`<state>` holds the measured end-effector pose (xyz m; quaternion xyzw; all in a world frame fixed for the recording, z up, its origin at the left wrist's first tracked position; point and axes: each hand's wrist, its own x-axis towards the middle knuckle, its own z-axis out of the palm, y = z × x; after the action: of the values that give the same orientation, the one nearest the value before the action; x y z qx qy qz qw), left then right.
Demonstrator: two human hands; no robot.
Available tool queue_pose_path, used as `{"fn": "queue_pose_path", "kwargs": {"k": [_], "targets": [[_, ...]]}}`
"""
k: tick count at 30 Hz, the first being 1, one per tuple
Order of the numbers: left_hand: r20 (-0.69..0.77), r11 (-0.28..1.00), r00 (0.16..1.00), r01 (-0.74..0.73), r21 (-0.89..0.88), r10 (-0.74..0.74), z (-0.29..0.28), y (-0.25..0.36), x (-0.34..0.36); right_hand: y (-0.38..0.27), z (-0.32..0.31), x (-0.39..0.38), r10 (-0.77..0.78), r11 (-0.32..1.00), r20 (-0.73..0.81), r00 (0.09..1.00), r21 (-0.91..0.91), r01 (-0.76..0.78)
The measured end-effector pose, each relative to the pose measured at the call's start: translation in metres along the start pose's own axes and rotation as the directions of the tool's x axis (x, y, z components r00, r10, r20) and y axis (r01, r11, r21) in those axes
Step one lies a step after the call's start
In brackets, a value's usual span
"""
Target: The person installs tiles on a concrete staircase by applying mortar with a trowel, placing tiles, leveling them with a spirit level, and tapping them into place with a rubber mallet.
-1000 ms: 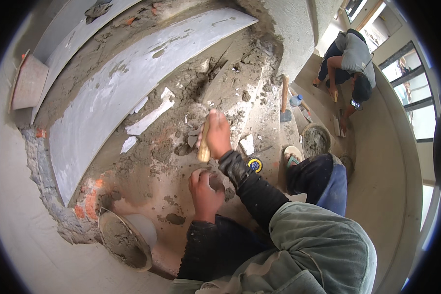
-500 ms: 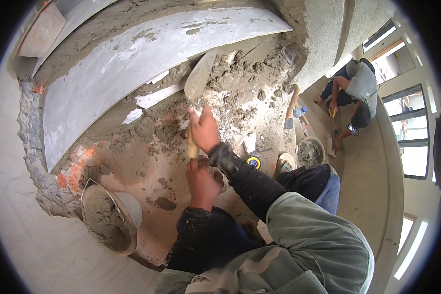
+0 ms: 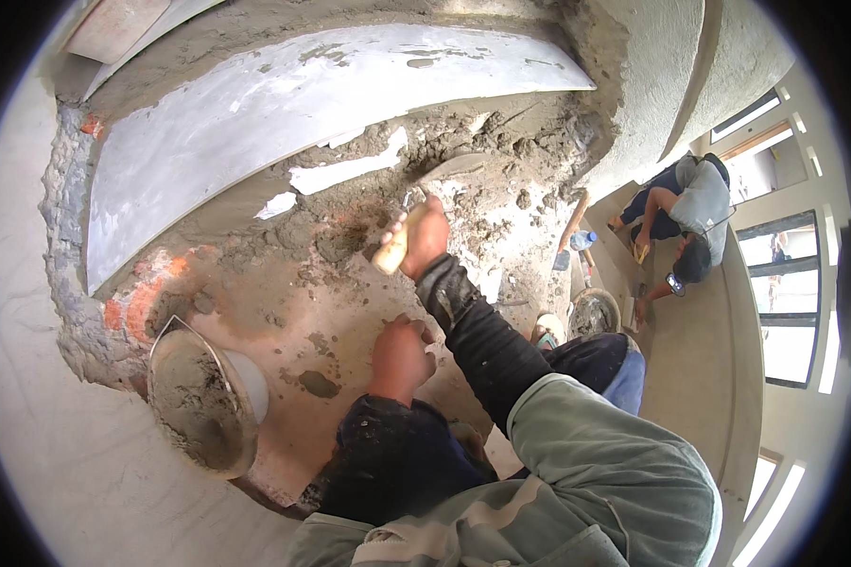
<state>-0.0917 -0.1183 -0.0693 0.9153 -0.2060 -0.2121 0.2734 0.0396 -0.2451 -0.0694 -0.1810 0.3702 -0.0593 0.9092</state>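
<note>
My right hand point(image 3: 427, 238) is closed round the pale wooden handle point(image 3: 390, 255) of a trowel. The trowel's grey blade point(image 3: 454, 167) lies low over rough wet mortar point(image 3: 340, 236), seen nearly edge-on. Lower down, my left hand point(image 3: 402, 359) hovers in front of my body with its fingers loosely bent. A gap shows between its thumb and forefinger, and I see nothing in it. Beyond the trowel, a large grey slab point(image 3: 284, 123) with mortar smears stands along the mortar bed. White broken pieces point(image 3: 345, 173) lie at its near edge.
A bucket of mortar point(image 3: 246, 378) stands at the left, below exposed orange brick point(image 3: 137, 307). To the right are a wooden-handled tool point(image 3: 573, 222), a plastic bottle point(image 3: 582, 240) and another mortar container point(image 3: 596, 312). Further right, another person point(image 3: 686, 213) bends over a ledge.
My right hand has moved slightly right and down in view; the trowel blade has turned from upright to low and rightward. My left hand is now apart from the handle.
</note>
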Motion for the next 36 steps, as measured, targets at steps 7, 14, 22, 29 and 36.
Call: {"fn": "queue_pose_path", "kwargs": {"k": [7, 14, 22, 29, 36], "targets": [[-0.044, 1.0, 0.999, 0.0, -0.027, -0.001, 0.0, 0.004, -0.003, -0.012, 0.057, -0.005, 0.009, 0.986, 0.172, 0.985, 0.16, -0.037], [-0.044, 0.997, 0.997, 0.056, -0.044, -0.058, 0.008, 0.005, 0.003, -0.001, 0.069, -0.043, 0.097, 0.995, 0.162, 0.982, -0.041, -0.091], [0.146, 0.97, 0.969, 0.216, -0.116, -0.198, 0.003, 0.001, 0.008, -0.023, -0.011, -0.103, 0.227, 0.767, 0.125, 0.966, -0.634, -0.099], [-0.238, 0.999, 0.971, 0.029, -0.018, -0.033, -0.007, -0.002, 0.007, -0.116, -0.128, -0.126, -0.264, 0.152, 0.19, 0.946, -0.96, 0.235], [-0.611, 0.993, 0.788, 0.006, -0.116, -0.077, -0.02, -0.002, 0.012, -0.136, -0.211, -0.152, -0.022, -0.427, 0.626, 0.78, -0.711, 0.559]]}}
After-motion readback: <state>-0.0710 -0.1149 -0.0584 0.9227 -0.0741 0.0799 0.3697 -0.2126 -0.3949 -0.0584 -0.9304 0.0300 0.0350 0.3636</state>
